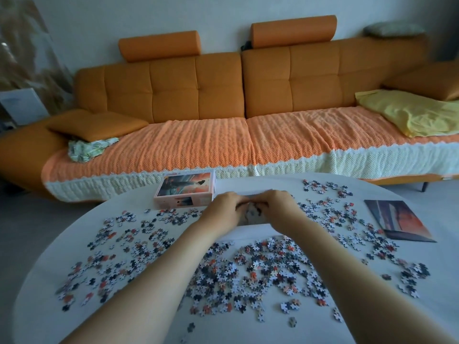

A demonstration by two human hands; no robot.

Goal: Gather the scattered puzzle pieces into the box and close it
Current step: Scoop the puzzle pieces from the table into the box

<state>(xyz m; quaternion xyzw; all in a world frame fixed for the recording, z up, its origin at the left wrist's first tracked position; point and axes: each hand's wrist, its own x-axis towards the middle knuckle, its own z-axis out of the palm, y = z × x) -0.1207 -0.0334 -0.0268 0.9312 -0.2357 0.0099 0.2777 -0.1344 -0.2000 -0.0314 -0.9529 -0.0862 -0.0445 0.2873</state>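
Your left hand (223, 207) and right hand (278, 204) meet just above the centre of the frame, over the open white box (250, 228) that sits on the white table (422, 319). Both hands are curled, fingers drawn together, cupping a small clump of pieces between them above the box; how tightly they press I cannot tell, since the fingertips hide each other. Some pieces show inside the box, between your wrists.

The scattered puzzle pieces (253, 274) lie thickest in the lower middle of the frame, between your forearms, with looser spreads at the lower left and along the right side. The lid (185, 189), printed with a sunset picture, rests picture-up on the table just left of your left hand, near the far edge. A printed sheet (397, 219) with the same orange tones lies flat at the right of the frame. Behind the table stretches an orange sofa (223, 83).
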